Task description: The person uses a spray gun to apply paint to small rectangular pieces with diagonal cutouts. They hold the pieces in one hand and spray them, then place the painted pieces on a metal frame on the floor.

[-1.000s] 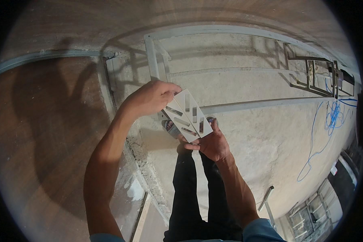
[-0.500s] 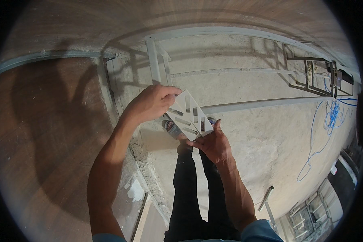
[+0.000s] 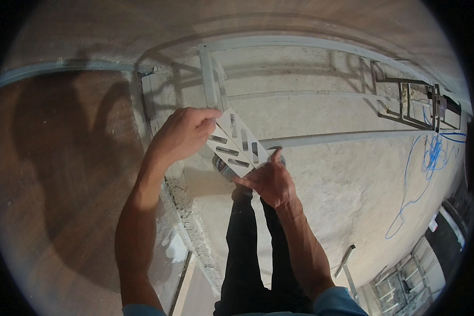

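A white slotted piece (image 3: 247,157), with slanted cut-outs in two rows on either side of a lengthwise line, is held tilted in front of my legs. My left hand (image 3: 184,132) grips its far left end, the index finger reaching along the edge and the other fingers curled. At the near right end, my right hand (image 3: 275,183) supports it, with thumb and fingers spread around the end; some fingertips are hidden by it. Behind the piece, my shoes (image 3: 222,167) show in part on the floor.
Long pale metal bars (image 3: 347,138) lie across the concrete floor (image 3: 342,195), and an upright bar (image 3: 208,79) stands beyond my left hand. A dark metal frame (image 3: 405,105) is at far right, near tangled blue cable (image 3: 434,155). A brown panel (image 3: 63,184) covers the left.
Both hands have moved the slotted piece slightly left and away from me. It is turned a little, so its two rows of slots show at a different angle.
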{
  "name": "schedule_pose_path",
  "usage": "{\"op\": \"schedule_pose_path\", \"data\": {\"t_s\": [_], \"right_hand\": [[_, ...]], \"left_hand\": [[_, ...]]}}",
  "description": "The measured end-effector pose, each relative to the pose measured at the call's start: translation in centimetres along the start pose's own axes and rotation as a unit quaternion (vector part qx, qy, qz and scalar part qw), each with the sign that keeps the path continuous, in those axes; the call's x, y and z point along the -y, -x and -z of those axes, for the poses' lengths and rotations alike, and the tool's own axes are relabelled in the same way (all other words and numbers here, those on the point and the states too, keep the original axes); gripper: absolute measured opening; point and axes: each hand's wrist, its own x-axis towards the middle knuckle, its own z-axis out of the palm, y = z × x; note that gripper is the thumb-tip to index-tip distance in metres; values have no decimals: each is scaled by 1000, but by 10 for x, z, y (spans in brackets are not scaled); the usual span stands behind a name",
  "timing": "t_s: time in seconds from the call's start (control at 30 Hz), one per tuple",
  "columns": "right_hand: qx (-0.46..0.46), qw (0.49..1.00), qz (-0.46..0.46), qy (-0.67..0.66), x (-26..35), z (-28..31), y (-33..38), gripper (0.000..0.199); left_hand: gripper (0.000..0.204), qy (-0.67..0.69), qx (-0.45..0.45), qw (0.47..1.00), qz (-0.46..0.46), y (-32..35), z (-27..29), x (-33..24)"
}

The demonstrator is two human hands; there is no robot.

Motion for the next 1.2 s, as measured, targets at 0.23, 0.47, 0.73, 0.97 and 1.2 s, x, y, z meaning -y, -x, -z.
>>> {"op": "schedule_pose_path", "data": {"t_s": [0.23, 0.47, 0.73, 0.97, 1.2], "right_hand": [[13, 999, 36, 9, -10, 2, -7, 79], [-29, 998, 54, 14, -21, -6, -9, 80], [-85, 994, 60, 28, -28, -21, -14, 74], [-123, 988, 82, 54, -28, -37, -10, 73], [-120, 984, 91, 99, -21, -44, -8, 81]], "left_hand": [[36, -8, -40, 999, -4, 10, -8, 6], [43, 43, -85, 995, 31, 19, -11, 15], [43, 106, -117, 987, 33, 24, -7, 30], [46, 76, -108, 988, 79, 25, -1, 25], [51, 43, -63, 989, 130, 28, 5, 23]]}}
